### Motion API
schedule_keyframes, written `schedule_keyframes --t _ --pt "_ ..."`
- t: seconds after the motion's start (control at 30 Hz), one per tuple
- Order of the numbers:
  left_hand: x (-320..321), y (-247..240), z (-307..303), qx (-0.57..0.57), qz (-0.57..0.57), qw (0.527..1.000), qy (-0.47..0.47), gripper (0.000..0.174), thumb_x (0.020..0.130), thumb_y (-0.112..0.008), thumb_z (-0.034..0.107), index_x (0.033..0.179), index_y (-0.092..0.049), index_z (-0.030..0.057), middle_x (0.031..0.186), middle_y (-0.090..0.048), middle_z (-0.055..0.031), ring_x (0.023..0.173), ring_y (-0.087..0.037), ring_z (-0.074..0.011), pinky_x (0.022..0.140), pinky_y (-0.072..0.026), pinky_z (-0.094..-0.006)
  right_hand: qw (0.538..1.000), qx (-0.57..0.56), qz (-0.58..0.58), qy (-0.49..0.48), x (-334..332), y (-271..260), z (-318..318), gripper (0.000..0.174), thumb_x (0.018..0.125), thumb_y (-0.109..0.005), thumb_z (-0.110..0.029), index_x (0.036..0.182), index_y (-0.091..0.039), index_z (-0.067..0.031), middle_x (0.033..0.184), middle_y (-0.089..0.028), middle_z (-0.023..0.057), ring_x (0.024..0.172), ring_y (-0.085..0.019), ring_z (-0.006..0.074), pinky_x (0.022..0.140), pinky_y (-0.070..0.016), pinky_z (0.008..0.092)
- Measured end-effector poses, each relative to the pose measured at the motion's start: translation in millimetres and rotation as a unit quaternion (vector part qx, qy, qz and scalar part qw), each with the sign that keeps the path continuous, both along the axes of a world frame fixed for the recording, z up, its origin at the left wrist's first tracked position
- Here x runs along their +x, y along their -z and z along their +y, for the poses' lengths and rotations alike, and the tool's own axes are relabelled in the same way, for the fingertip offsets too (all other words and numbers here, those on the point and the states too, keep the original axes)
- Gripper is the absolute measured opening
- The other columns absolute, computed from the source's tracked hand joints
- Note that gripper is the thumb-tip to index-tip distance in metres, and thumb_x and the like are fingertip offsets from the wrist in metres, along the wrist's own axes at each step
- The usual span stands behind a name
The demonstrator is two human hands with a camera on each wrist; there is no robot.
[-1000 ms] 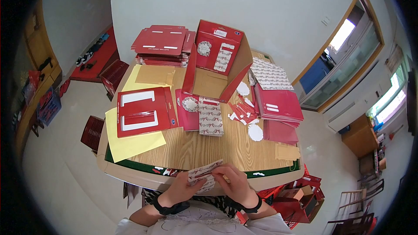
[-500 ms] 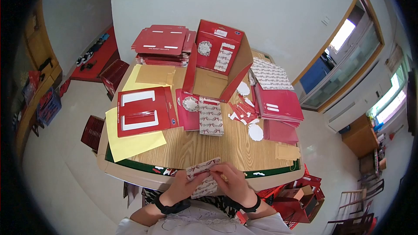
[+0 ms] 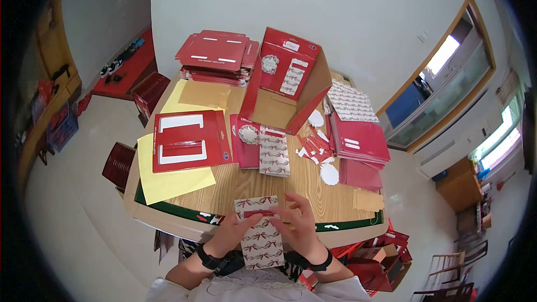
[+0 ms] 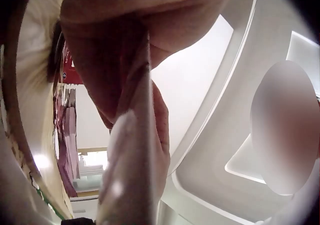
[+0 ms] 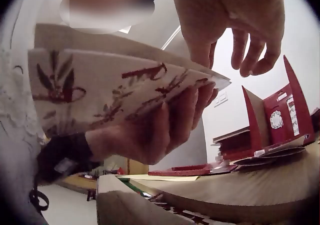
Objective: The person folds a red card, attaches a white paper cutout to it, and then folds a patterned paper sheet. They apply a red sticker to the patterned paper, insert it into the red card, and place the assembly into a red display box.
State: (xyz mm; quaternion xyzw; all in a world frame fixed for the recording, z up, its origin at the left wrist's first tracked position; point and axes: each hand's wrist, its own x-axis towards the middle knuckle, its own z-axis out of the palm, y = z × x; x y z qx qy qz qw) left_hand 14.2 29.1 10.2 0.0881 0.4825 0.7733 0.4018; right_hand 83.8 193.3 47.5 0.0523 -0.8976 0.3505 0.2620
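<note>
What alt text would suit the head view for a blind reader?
A left hand grips a bow-patterned packet at a wooden table's near edge while the right hand touches it. Beyond lie red card stacks, a yellow sheet and a red box.

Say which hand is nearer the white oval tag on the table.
Right. The right hand touches the patterned card, below-left of the white oval tag; the left hand holds the card's left side, farther off.

Bare tabletop [image 3: 246, 182] lies free between the held card [image 3: 260, 237] and red packets [image 3: 246, 148].
</note>
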Motion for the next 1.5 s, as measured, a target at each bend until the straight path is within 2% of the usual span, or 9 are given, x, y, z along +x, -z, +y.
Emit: schedule_keyframes --t 0.1,0.2,0.63,0.83,0.93,1.03,1.13,1.33,1.5 --pt "0.9 0.5 1.1 0.021 -0.003 1.000 0.004 0.026 0.087 -0.057 0.014 0.110 -0.057 0.0019 0.098 -0.062 -0.0038 0.087 -0.058 -0.0101 0.076 -0.0474 -0.0251 0.999 0.038 -0.009 -0.020 -2.2 2.9 1.4 0.034 0.069 -0.070 -0.002 0.100 -0.067 -0.0135 0.118 -0.048 0.0168 0.104 -0.048 0.0306 0.083 -0.0415 0.0363" --pt "1.1 -2.4 -1.1 -0.066 0.133 0.989 0.014 0.029 0.085 -0.060 0.012 0.111 -0.056 0.0010 0.099 -0.062 -0.0047 0.089 -0.058 -0.0109 0.078 -0.0472 -0.0259 0.998 0.052 -0.016 -0.021 -4.1 3.9 2.3 0.033 0.068 -0.070 -0.001 0.098 -0.068 -0.0134 0.120 -0.047 0.0166 0.106 -0.048 0.0308 0.084 -0.0412 0.0367" --pt "-2.2 -15.3 -8.8 -0.054 0.110 0.988 0.093 0.032 0.083 -0.059 0.008 0.113 -0.053 -0.0002 0.102 -0.061 -0.0035 0.091 -0.056 -0.0095 0.078 -0.0468 -0.0255 0.989 0.108 -0.004 -0.099 -13.7 -8.8 3.9 0.030 0.064 -0.074 -0.005 0.092 -0.067 -0.0114 0.118 -0.049 0.0143 0.109 -0.046 0.0339 0.088 -0.0401 0.0411" --pt "-3.1 -1.3 -8.2 -0.043 0.135 0.987 0.082 0.031 0.084 -0.059 0.009 0.114 -0.053 -0.0001 0.102 -0.061 -0.0033 0.092 -0.056 -0.0095 0.079 -0.0464 -0.0256 0.995 0.041 -0.030 -0.082 -12.6 -5.1 0.9 0.032 0.069 -0.070 -0.004 0.100 -0.061 -0.0089 0.119 -0.047 0.0150 0.108 -0.048 0.0312 0.086 -0.0416 0.0391" --pt "-3.2 0.2 -5.7 -0.033 0.148 0.986 0.066 0.032 0.085 -0.059 0.011 0.114 -0.053 -0.0001 0.103 -0.061 -0.0036 0.092 -0.055 -0.0095 0.080 -0.0461 -0.0259 0.972 -0.224 -0.060 0.029 -9.9 9.2 -1.4 0.025 0.076 -0.068 -0.006 0.100 -0.059 -0.0031 0.107 -0.054 0.0126 0.093 -0.054 0.0208 0.078 -0.0444 0.0309" --pt "-0.7 -1.0 -1.9 -0.009 0.153 0.987 0.053 0.031 0.086 -0.059 0.012 0.114 -0.053 -0.0002 0.103 -0.061 -0.0040 0.091 -0.055 -0.0095 0.080 -0.0459 -0.0259 0.897 -0.334 -0.286 -0.034 -4.5 11.9 8.8 0.022 0.081 -0.064 -0.005 0.100 -0.055 0.0021 0.088 -0.058 0.0045 0.077 -0.053 0.0069 0.066 -0.0431 0.0206" --pt "0.7 1.1 2.5 -0.014 0.147 0.988 0.047 0.030 0.087 -0.056 0.013 0.114 -0.053 -0.0004 0.102 -0.061 -0.0042 0.090 -0.055 -0.0096 0.079 -0.0456 -0.0257 0.911 -0.325 -0.249 -0.041 -3.9 21.4 8.3 0.015 0.083 -0.063 -0.007 0.094 -0.057 0.0004 0.073 -0.056 -0.0004 0.065 -0.051 0.0043 0.059 -0.0408 0.0188" --pt "1.0 9.0 7.0 -0.003 0.154 0.988 0.009 0.027 0.089 -0.053 0.014 0.112 -0.055 -0.0010 0.099 -0.062 -0.0043 0.087 -0.055 -0.0097 0.077 -0.0453 -0.0255 0.975 -0.148 -0.165 0.011 -5.6 6.3 0.9 0.020 0.079 -0.068 -0.011 0.073 -0.052 -0.0015 0.063 -0.051 0.0012 0.058 -0.045 0.0064 0.052 -0.0373 0.0224" --pt "-0.2 16.6 4.5 -0.044 0.180 0.982 0.039 0.025 0.087 -0.057 0.014 0.107 -0.058 -0.0018 0.091 -0.064 -0.0039 0.081 -0.056 -0.0093 0.073 -0.0465 -0.0251 0.979 -0.147 -0.136 0.043 -1.0 13.3 6.5 0.022 0.082 -0.065 -0.010 0.074 -0.048 -0.0003 0.061 -0.045 0.0033 0.056 -0.040 0.0090 0.050 -0.0356 0.0247"
